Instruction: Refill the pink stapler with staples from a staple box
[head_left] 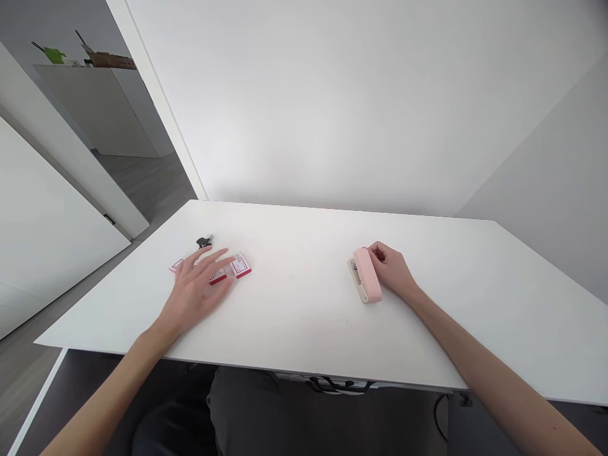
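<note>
**Left hand (194,288) spread over small boxes, right hand (393,271) at a pink stapler (369,278)**

At far left stands a white door (47,234); beyond the doorway, a cabinet (99,114) carries a green item (54,56) and other things too small to name. On the white counter (294,316), a red-edged flat piece (177,265) shows beside the left hand, with a small dark object (204,241) just past its fingertips. That hand's fingers are apart; they partly cover one red-and-white box (218,277) and reach across to a second red-and-white box (240,266). Bare counter separates these from the pink stapler, which rests right of the middle, its beige base (357,281) toward the left. The right hand is at the stapler's far end, fingers curled together; whether they grip it, I cannot tell.
</note>
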`<action>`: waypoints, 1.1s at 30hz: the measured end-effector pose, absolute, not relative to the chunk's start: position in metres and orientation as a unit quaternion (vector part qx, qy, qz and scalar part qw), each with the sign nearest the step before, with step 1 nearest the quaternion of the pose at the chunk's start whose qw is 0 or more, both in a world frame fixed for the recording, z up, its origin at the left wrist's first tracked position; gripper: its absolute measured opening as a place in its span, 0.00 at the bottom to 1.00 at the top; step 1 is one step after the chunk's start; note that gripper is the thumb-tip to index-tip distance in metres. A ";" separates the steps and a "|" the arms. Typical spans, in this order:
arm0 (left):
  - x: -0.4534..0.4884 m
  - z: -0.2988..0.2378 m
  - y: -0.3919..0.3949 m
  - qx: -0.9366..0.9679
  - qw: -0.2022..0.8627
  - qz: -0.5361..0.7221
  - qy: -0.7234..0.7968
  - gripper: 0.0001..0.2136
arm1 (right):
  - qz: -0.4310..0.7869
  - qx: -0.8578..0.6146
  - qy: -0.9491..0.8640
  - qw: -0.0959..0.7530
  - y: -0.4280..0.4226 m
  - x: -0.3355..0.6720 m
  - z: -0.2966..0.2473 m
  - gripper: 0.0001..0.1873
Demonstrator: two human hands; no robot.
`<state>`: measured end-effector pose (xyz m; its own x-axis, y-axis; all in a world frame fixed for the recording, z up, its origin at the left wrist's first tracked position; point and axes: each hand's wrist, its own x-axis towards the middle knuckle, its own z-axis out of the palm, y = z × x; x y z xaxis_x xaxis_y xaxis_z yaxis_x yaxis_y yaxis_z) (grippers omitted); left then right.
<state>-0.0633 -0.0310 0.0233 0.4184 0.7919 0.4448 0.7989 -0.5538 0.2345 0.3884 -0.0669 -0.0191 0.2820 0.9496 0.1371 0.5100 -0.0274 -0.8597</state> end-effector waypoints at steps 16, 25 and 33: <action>-0.054 0.000 0.006 -0.786 0.163 -0.318 -0.504 0.13 | 0.264 -0.669 -0.536 0.442 -0.068 0.388 -0.015 0.22; -0.030 0.005 -0.011 -0.861 0.093 -0.249 -0.433 0.13 | 0.348 -0.618 -0.589 0.387 -0.077 0.382 -0.007 0.22; 0.013 0.003 -0.010 -0.888 -0.031 -0.234 -0.395 0.14 | 0.395 -0.544 -0.666 0.324 -0.079 0.388 0.000 0.20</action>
